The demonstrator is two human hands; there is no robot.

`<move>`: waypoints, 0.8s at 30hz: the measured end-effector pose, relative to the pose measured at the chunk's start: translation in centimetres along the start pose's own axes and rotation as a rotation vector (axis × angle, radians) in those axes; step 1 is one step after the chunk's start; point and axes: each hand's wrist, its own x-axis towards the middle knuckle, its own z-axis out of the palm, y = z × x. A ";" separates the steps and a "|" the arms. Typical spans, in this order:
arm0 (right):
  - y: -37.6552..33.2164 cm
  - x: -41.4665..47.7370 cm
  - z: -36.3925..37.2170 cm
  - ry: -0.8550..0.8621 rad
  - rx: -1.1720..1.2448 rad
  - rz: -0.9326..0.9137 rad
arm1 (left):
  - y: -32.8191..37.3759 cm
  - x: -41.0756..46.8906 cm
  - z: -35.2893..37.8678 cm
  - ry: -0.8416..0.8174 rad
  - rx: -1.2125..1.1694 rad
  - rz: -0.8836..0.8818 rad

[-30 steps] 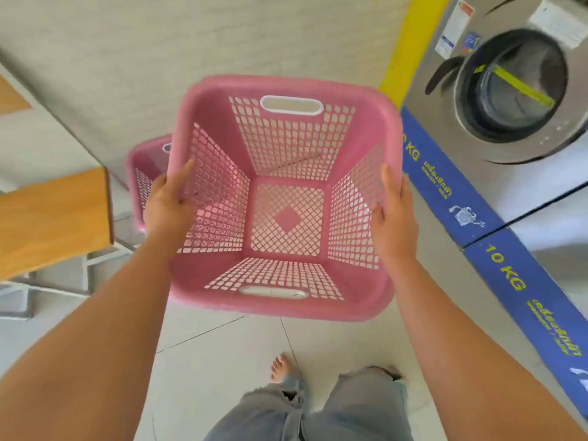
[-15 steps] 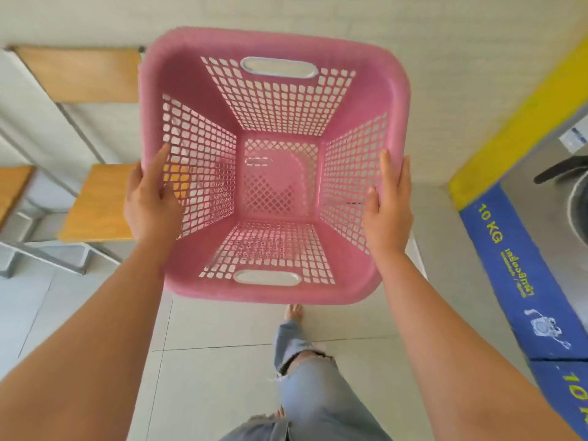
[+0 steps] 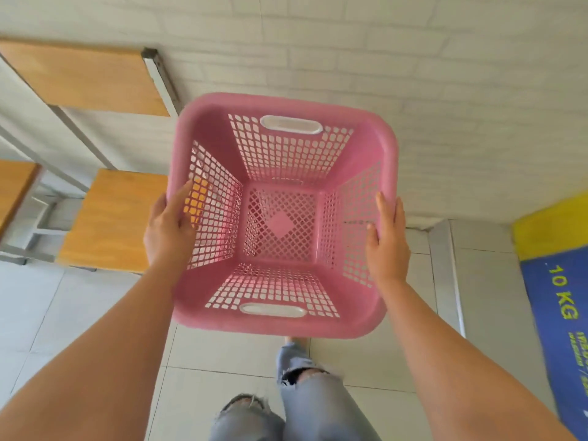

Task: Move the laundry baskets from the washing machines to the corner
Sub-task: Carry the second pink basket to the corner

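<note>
Two hands carry the load, and you have them well placed: your left hand (image 3: pixel 168 230) is clamped on the left rim of the pink basket (image 3: pixel 283 214), thumb lying inside against the lattice wall, and your right hand (image 3: pixel 386 240) grips the right rim the same way. Nearest you, your legs in torn jeans (image 3: pixel 305 399) stand on the pale tiled floor (image 3: pixel 79 313), with one bare foot just showing under the basket's near edge. You hold the basket itself off the ground at arm's length, mouth up, empty, tipped slightly toward you. Judging by the thin perforated plastic, it should be light and fairly stiff but liable to flex, so the thick rolled rim is the right place to hold; the two white handle slots (image 3: pixel 291 124) on the near and far walls would serve as well. Left of it sit wooden benches (image 3: pixel 114 218) on metal frames. At the right edge runs the blue "10 KG" panel (image 3: pixel 563 313) of a washing machine. Beyond the basket rises the white brick wall (image 3: pixel 445 90).
</note>
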 end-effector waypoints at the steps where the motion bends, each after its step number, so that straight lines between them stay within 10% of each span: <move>1: 0.3 1.0 0.8 -0.013 -0.013 0.020 | -0.1 1.1 0.9 -0.013 0.009 -0.009; 24: 10.9 9.0 17.9 -0.231 -0.163 0.110 | -9.3 10.7 17.6 -0.351 0.128 -0.188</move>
